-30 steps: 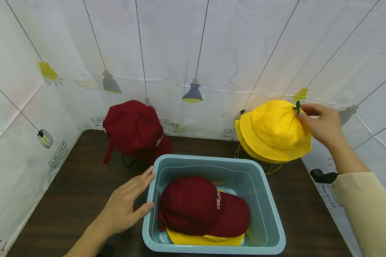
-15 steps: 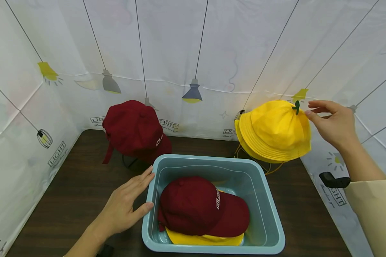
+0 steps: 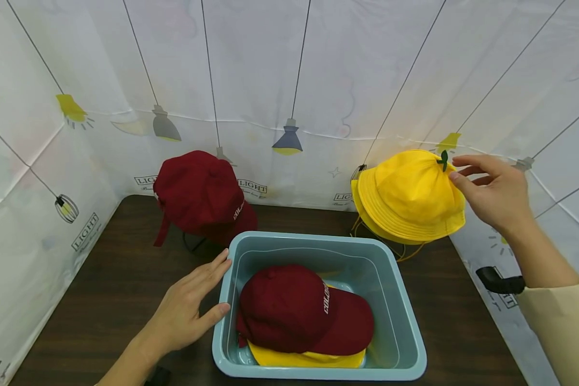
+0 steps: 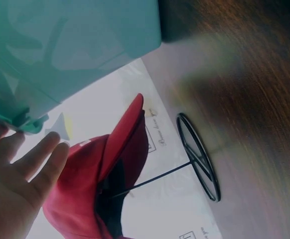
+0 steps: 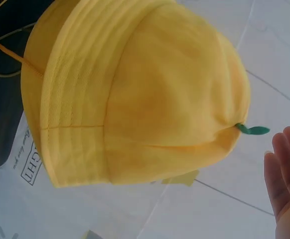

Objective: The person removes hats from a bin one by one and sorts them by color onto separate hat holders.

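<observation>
My left hand (image 3: 185,308) rests with extended fingers against the left rim of a light blue plastic bin (image 3: 417,327). A maroon baseball cap (image 3: 282,308) with white lettering lies in the bin, on top of something yellow (image 3: 270,357) that is mostly covered. At the back right sits a yellow bucket hat (image 3: 405,195) with a green sprout (image 3: 444,160) on its crown. Close to that sprout is my right hand (image 3: 499,193), its fingers loosely extended and holding nothing. The right wrist view shows a small gap between those fingertips (image 5: 284,154) and the hat.
Another maroon cap (image 3: 200,193) perches on a thin black stand (image 4: 200,157) behind the bin at the left. Yellow cords (image 3: 407,254) hang below the bucket hat. A white printed sheet (image 3: 251,64) backs the dark wooden table (image 3: 101,300).
My right hand drew away to the right from the bucket hat's sprout, then came slightly back toward the crown. The left hand, the bin and the hats have stayed put.
</observation>
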A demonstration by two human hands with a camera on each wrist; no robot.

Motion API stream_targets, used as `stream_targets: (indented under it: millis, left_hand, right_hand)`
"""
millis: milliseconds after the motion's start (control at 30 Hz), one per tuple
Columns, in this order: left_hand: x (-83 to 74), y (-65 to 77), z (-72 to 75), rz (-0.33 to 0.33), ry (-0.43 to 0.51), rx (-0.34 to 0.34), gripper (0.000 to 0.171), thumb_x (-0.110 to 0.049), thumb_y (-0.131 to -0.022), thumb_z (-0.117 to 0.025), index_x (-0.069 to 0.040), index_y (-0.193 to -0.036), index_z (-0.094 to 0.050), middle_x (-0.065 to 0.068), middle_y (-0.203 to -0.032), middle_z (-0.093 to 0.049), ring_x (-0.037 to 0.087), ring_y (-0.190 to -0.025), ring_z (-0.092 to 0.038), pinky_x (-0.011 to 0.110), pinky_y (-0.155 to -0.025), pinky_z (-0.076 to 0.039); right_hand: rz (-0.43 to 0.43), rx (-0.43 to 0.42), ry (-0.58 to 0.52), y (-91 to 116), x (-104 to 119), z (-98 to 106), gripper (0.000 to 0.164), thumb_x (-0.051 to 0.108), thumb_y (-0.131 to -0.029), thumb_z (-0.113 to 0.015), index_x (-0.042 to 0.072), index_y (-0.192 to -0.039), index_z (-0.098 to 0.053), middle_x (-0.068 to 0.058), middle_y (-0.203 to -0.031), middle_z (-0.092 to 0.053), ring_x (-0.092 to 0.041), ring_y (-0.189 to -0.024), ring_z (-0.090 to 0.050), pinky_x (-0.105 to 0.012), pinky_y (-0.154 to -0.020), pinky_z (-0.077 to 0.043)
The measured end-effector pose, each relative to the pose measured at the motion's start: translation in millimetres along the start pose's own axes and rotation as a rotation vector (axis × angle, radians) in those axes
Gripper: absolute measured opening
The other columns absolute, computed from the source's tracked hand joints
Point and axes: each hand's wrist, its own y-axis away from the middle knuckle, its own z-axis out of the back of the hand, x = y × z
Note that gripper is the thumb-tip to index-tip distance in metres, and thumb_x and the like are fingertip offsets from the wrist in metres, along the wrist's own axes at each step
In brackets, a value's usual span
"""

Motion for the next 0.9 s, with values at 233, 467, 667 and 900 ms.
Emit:
stream_targets:
  millis: [233, 467, 667, 900]
  left_hand:
    - [-0.2, 0.3, 0.6, 0.006, 0.003, -0.003, 0.073, -0.028, -0.094, -0.072, -0.008, -0.159, -0.045, 0.009, -0.166, -0.040, 0.024, -0.140, -0.053, 0.020, -0.120, -0.027]
    - [-1.0, 1.0, 0.9, 0.009, 0.000, -0.004, 0.073, -0.027, -0.093, -0.072, -0.008, -0.159, -0.045, 0.008, -0.166, -0.040, 0.023, -0.140, -0.053, 0.019, -0.120, -0.026]
    - [-1.3, 0.6, 1.2, 0.014, -0.001, 0.002, 0.074, -0.027, -0.093, -0.072, -0.008, -0.159, -0.045, 0.008, -0.166, -0.039, 0.024, -0.141, -0.052, 0.019, -0.120, -0.025]
    - [-1.3, 0.4, 1.0, 0.016, -0.002, 0.007, 0.074, -0.027, -0.093, -0.072, -0.009, -0.160, -0.045, 0.008, -0.166, -0.039, 0.023, -0.140, -0.053, 0.021, -0.120, -0.029]
  right_hand:
    - [0.129, -0.013, -0.051, 6, 14, -3, 0.033, 0.006, -0.096, -0.073, 0.001, -0.129, -0.072, -0.017, -0.123, -0.070, 0.011, -0.100, -0.054, -0.005, -0.083, -0.040]
    - [0.211, 0.010, -0.046, 16, 25, -10, 0.042, -0.002, -0.090, -0.077, 0.001, -0.131, -0.071, -0.020, -0.124, -0.071, 0.013, -0.103, -0.053, -0.004, -0.086, -0.040]
    - [0.261, 0.061, -0.060, 21, 41, -14, 0.057, -0.007, -0.084, -0.080, 0.004, -0.138, -0.067, -0.018, -0.122, -0.073, 0.014, -0.107, -0.053, -0.004, -0.090, -0.040]
    - [0.332, 0.117, -0.058, 28, 60, -20, 0.066, -0.004, -0.081, -0.083, 0.005, -0.143, -0.062, -0.017, -0.121, -0.075, 0.001, -0.107, -0.060, -0.005, -0.094, -0.040]
